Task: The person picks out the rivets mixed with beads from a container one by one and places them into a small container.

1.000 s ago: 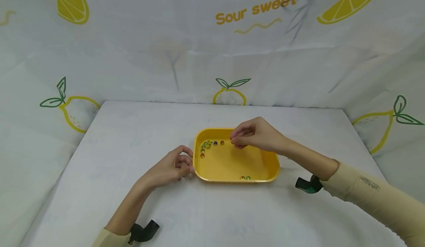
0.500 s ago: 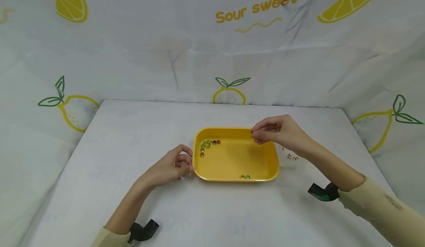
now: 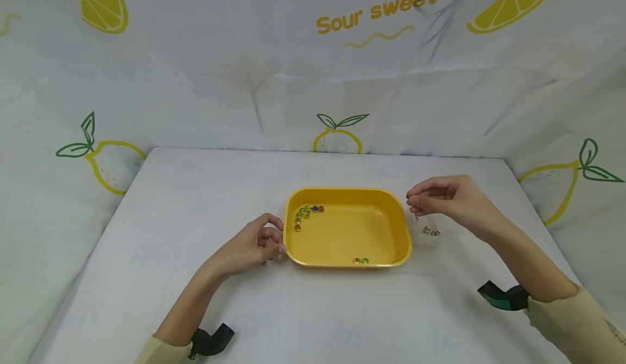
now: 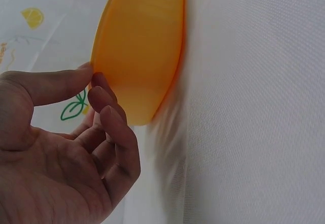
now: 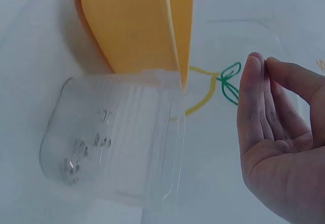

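Note:
My left hand [image 3: 259,244] pinches the left rim of the yellow tray [image 3: 342,239] between thumb and fingers. A curved group of small glass marbles [image 3: 306,208], green, yellow, amber and blue, lies in the tray's far left corner. Two more marbles [image 3: 361,261] rest by its near wall. Right of the tray, my right hand [image 3: 447,201] is raised with thumb and fingertips pinched together. A small amber marble [image 3: 408,194] shows at those fingertips in the head view; the fingers hide it in the right wrist view.
A clear plastic box [image 5: 122,137] stands against the tray's right side, close below the right hand in the head view. Several small shiny pieces [image 5: 71,168] lie inside it. A white cloth with lemon prints [image 3: 337,141] hangs behind the white table [image 3: 220,179].
My right hand has moved right, from over the tray to above the clear box. One amber marble in the tray has rolled left beside the blue one. The left hand stays at the rim.

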Motion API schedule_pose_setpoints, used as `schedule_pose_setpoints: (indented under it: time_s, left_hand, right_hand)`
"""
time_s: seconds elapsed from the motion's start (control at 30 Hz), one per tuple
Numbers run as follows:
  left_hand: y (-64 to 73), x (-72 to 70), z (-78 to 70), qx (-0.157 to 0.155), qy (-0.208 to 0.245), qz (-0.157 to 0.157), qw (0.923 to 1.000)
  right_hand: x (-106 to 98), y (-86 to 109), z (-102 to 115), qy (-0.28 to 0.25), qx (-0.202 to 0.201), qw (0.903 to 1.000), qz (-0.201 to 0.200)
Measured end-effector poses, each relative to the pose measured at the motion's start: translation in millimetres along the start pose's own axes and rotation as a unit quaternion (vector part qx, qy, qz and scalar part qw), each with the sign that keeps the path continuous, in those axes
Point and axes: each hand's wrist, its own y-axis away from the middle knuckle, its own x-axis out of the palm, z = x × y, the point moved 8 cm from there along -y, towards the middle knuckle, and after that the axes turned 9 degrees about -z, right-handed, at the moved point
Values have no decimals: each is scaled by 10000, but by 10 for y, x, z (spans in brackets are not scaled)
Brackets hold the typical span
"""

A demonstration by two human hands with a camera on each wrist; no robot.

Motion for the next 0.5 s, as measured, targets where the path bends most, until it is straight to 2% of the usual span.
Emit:
schedule_pose_setpoints:
  time_s: [0.23,0.5]
  left_hand:
    - [2,1,-10,30,-18,5,10000]
    - [7,-2,-4,39,-8,10,10000]
  right_hand:
    - [-259,100,-183,289,-113,9994,-148]
    - [-389,105,-432,680,248,9974,-23]
